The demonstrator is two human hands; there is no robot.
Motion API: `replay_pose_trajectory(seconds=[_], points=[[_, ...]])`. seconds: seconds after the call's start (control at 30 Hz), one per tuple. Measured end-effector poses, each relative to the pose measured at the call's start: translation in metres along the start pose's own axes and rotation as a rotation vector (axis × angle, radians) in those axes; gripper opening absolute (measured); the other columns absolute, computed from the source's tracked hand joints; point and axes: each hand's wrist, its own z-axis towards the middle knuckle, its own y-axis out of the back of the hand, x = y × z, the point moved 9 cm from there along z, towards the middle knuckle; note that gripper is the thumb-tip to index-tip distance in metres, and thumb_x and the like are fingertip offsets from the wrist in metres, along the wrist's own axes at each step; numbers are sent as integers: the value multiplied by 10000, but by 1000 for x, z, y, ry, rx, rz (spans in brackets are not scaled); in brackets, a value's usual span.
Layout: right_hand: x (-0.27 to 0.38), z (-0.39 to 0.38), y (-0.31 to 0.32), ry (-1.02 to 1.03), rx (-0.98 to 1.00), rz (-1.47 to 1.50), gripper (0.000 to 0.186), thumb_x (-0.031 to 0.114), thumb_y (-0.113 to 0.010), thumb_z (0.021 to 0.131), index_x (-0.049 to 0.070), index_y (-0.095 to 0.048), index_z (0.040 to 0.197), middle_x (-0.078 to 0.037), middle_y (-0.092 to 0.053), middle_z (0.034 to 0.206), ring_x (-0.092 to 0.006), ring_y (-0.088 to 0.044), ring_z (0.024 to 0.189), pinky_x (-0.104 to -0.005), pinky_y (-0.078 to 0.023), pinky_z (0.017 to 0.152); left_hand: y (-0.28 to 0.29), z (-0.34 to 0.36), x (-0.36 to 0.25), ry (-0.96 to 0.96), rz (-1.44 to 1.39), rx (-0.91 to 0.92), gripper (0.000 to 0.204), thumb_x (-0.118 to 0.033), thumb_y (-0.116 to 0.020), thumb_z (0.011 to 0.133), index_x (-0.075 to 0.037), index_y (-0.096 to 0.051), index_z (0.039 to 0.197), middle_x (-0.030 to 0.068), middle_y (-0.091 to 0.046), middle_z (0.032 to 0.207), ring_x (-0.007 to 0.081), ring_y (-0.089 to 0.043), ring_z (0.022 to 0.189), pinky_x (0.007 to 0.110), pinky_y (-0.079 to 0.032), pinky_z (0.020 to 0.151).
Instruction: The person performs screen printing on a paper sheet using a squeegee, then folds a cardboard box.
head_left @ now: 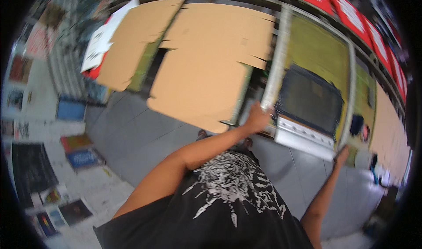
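Observation:
A silkscreen printing frame (pixel 278 57) with silver rails and yellow-green mesh (pixel 316 38) is in front of me, right of centre. A dark rectangular patch (pixel 310 100) with rough edges covers the nearer part of the mesh. Along the near end runs a silver metal bar (pixel 304 144) with a row of small holes. My left hand (pixel 259 118) is closed round the near left corner of the frame. At the near right corner, my right hand (pixel 341 155) grips the frame's end; its fingers are partly hidden and slightly blurred.
Large tan cardboard sheets (pixel 215 60) with notched edges lie left of the frame, over greenish boards. More tan sheets (pixel 389 137) are at the far right. Red panels with white print (pixel 351 18) line the back. Printed pieces cover the left wall (pixel 103 187). Grey tiles (pixel 145 130) form the floor.

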Motion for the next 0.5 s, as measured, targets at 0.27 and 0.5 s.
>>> replay_pose_trajectory(seconds=[0.27, 0.5], points=[[101, -28, 74, -24, -209, 535, 557, 417, -318, 1018, 8, -449, 1372, -152, -534, 1338, -278, -533, 1202, -414, -389, 1030, 273, -43, -8, -553, -210, -119, 471, -179, -662, 857, 1, -494, 1258, 126, -594, 1178, 203, -591, 1037, 334, -489, 890], [253, -228, 99, 8, -727, 294, 431, 312, -385, 1024, 16, -546, 1292, -150, -608, 1233, -253, -602, 1076, -329, -488, 894, 846, 73, 257, -167, -41, -1120, 519, -354, -692, 810, 70, -572, 1084, 243, -650, 972, 343, -641, 907, 415, -500, 815]])
